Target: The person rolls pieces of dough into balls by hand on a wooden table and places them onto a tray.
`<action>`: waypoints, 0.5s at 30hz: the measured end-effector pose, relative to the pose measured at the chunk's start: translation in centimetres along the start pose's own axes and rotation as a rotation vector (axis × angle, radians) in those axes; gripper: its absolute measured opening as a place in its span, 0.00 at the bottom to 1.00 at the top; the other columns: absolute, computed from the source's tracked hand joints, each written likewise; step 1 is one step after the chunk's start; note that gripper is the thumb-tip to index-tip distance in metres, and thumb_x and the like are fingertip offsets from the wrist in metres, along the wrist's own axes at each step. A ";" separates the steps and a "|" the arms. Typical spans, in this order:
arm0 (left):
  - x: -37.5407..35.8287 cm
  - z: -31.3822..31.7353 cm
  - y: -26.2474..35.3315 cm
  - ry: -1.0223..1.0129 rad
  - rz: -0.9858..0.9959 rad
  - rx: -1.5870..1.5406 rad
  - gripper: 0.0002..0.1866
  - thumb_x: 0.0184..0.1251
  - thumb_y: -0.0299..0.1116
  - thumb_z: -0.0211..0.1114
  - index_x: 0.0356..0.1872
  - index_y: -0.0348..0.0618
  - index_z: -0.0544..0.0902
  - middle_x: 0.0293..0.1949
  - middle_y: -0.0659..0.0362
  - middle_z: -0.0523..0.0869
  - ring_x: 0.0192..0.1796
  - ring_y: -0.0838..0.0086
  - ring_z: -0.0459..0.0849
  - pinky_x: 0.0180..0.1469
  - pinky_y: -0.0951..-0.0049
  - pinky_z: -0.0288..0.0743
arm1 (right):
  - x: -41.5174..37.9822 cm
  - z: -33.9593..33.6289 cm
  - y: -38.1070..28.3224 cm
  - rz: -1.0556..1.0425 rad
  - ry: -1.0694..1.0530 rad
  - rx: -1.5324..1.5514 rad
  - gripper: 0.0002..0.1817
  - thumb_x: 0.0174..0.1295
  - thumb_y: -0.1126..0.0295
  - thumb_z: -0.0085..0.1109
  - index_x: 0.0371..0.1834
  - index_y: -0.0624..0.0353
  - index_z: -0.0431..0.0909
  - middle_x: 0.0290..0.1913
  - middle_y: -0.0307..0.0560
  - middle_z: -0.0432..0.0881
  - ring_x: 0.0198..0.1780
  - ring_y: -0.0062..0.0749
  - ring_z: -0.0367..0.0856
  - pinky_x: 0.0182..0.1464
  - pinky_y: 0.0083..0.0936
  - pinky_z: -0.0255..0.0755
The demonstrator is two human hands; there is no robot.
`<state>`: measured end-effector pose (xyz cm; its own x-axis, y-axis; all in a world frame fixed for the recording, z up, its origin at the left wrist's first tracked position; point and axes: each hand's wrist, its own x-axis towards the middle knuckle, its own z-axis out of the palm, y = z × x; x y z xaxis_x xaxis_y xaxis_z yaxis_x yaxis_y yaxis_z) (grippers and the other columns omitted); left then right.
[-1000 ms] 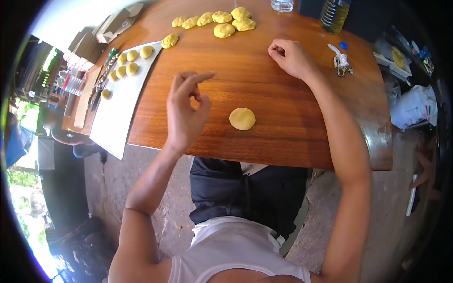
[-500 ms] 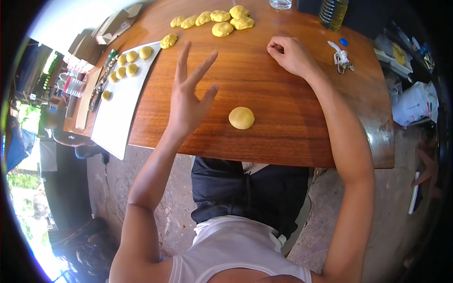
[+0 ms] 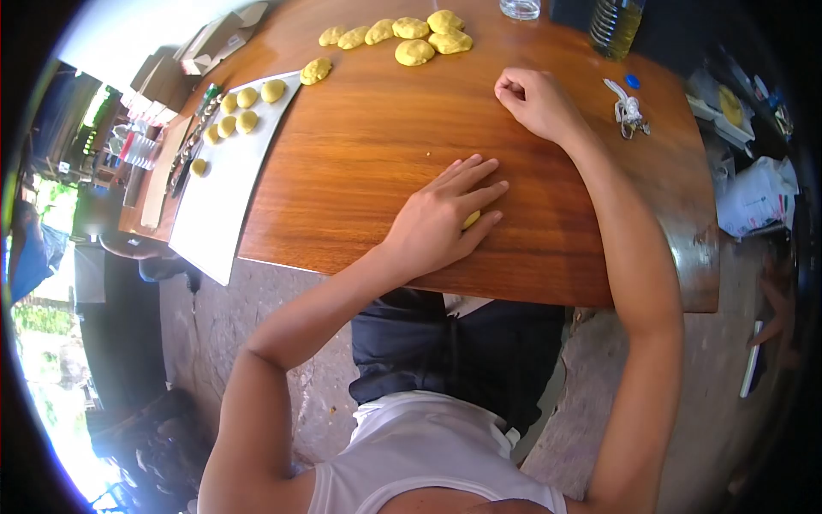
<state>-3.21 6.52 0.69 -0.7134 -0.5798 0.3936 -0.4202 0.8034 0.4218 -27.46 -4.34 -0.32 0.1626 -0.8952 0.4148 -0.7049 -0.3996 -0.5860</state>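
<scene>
My left hand (image 3: 439,221) lies palm down over a flattened yellow dough ball (image 3: 471,219) on the wooden table (image 3: 342,188). Its fingers are stretched and slightly apart, and only a sliver of the dough shows between thumb and forefinger. Farther back on the right, my right hand (image 3: 538,104) rests on the tabletop with its fingers curled in; nothing shows in it. To the left, several smooth round dough balls (image 3: 247,122) sit at the far end of a pale flat tray (image 3: 210,214). Rougher yellow dough lumps (image 3: 414,52) lie along the back of the table.
A white cord (image 3: 628,111) and a blue cap (image 3: 632,81) lie right of my right hand. Behind them stand a bottle of yellowish liquid (image 3: 615,32) and a clear glass (image 3: 520,8). Cardboard boxes (image 3: 214,43) are at the back left, a white plastic bag (image 3: 758,199) at right.
My left hand has come down from the raised position at left, moving right and onto the flattened dough ball, which it now mostly covers. My right hand stays curled on the table.
</scene>
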 end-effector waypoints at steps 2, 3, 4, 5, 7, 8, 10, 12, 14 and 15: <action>0.7 0.6 0.2 0.035 0.028 0.042 0.18 0.71 0.31 0.69 0.60 0.38 0.87 0.68 0.45 0.81 0.75 0.49 0.75 0.79 0.54 0.68 | 0.0 0.1 0.1 -0.005 0.014 0.012 0.07 0.70 0.71 0.63 0.41 0.64 0.84 0.34 0.50 0.89 0.36 0.34 0.87 0.41 0.31 0.79; 0.8 0.9 0.1 0.038 0.023 0.047 0.18 0.71 0.31 0.69 0.60 0.38 0.87 0.68 0.45 0.81 0.75 0.49 0.75 0.79 0.54 0.68 | 0.0 0.2 -0.1 -0.002 0.021 0.023 0.07 0.69 0.71 0.63 0.40 0.64 0.84 0.34 0.51 0.88 0.35 0.35 0.87 0.41 0.31 0.79; 1.0 1.1 -0.1 0.006 0.082 0.017 0.18 0.70 0.29 0.68 0.60 0.37 0.87 0.68 0.45 0.82 0.74 0.49 0.76 0.78 0.55 0.69 | 0.0 0.3 -0.3 -0.007 0.018 0.025 0.07 0.69 0.71 0.63 0.40 0.64 0.84 0.34 0.51 0.88 0.35 0.35 0.87 0.41 0.31 0.79; 1.0 1.2 -0.2 -0.024 0.141 -0.014 0.19 0.69 0.27 0.67 0.60 0.37 0.87 0.67 0.45 0.83 0.74 0.49 0.76 0.77 0.55 0.70 | 0.0 0.2 -0.4 0.002 0.012 0.012 0.07 0.69 0.71 0.64 0.41 0.64 0.84 0.33 0.51 0.88 0.34 0.35 0.87 0.41 0.31 0.79; -0.5 0.5 0.3 -0.061 0.152 -0.080 0.19 0.67 0.25 0.66 0.59 0.36 0.87 0.67 0.45 0.83 0.73 0.50 0.77 0.77 0.55 0.71 | -0.3 0.0 -0.6 0.008 -0.002 -0.009 0.06 0.69 0.71 0.64 0.41 0.64 0.84 0.33 0.51 0.88 0.34 0.35 0.86 0.40 0.31 0.79; -1.3 0.1 0.4 -0.109 0.171 -0.146 0.20 0.66 0.22 0.65 0.59 0.35 0.87 0.67 0.45 0.83 0.73 0.50 0.78 0.76 0.55 0.73 | -0.5 0.2 -0.6 -0.013 0.026 -0.016 0.06 0.68 0.71 0.64 0.40 0.64 0.83 0.32 0.50 0.88 0.32 0.34 0.86 0.39 0.32 0.78; -2.6 -1.5 0.0 -0.134 0.184 -0.155 0.20 0.65 0.21 0.65 0.58 0.35 0.87 0.66 0.44 0.83 0.73 0.50 0.78 0.75 0.55 0.74 | -0.6 0.1 -0.4 -0.025 0.061 -0.025 0.06 0.68 0.71 0.64 0.40 0.64 0.83 0.30 0.50 0.87 0.31 0.34 0.85 0.38 0.32 0.78; -2.7 -1.8 -0.3 -0.177 0.190 -0.160 0.20 0.64 0.21 0.64 0.57 0.34 0.87 0.66 0.44 0.83 0.72 0.50 0.78 0.74 0.55 0.74 | -0.6 0.1 -0.2 0.009 0.031 0.008 0.06 0.65 0.68 0.64 0.38 0.59 0.85 0.34 0.52 0.89 0.36 0.45 0.89 0.39 0.39 0.80; -1.9 -2.0 -0.9 -0.119 0.163 -0.062 0.20 0.63 0.21 0.64 0.58 0.34 0.87 0.66 0.43 0.83 0.73 0.48 0.78 0.75 0.54 0.73 | -0.3 0.5 0.1 -0.035 0.056 -0.004 0.06 0.67 0.70 0.64 0.38 0.62 0.84 0.31 0.51 0.88 0.33 0.39 0.86 0.37 0.36 0.78; -1.0 -1.6 -1.0 -0.125 0.161 -0.061 0.20 0.63 0.21 0.64 0.58 0.34 0.87 0.66 0.43 0.83 0.73 0.48 0.78 0.75 0.54 0.73 | -0.1 0.7 0.3 -0.088 0.081 -0.029 0.06 0.68 0.72 0.64 0.38 0.64 0.82 0.29 0.50 0.86 0.29 0.33 0.84 0.35 0.32 0.76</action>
<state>-1.18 6.14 1.15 -0.8343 -0.4198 0.3573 -0.2629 0.8727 0.4116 -27.22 -4.55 -1.00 0.1691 -0.8374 0.5197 -0.7105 -0.4691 -0.5246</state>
